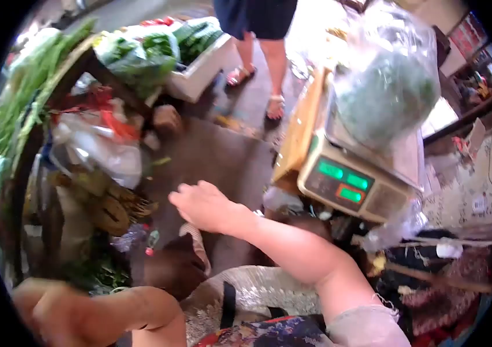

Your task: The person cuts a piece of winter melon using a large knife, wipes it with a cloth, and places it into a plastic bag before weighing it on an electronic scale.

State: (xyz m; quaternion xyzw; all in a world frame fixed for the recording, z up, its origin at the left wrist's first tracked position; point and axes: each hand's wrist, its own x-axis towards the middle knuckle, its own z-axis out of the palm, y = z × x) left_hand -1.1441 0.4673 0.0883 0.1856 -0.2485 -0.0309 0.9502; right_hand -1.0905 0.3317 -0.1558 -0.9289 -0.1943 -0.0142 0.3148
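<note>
My right hand (pixel 202 207) hangs over the brown floor in the middle of the view, fingers curled and pressed together; whatever they may hold is hidden. At the lower left, my left hand (pixel 55 309) is smeared by motion and its fingers cannot be made out. To the right of my right hand stands a digital scale (pixel 344 180) with green lit displays. On its metal tray rests a clear plastic bag (pixel 387 95) of green produce, apart from both hands.
A white foam box (pixel 197 75) of leafy greens is at the upper left. Long green stalks (pixel 26 92) line the left edge. White and red plastic bags (pixel 104 150) hang below. A person (pixel 260 43) stands beyond the scale. Cardboard (pixel 471 179) lies at right.
</note>
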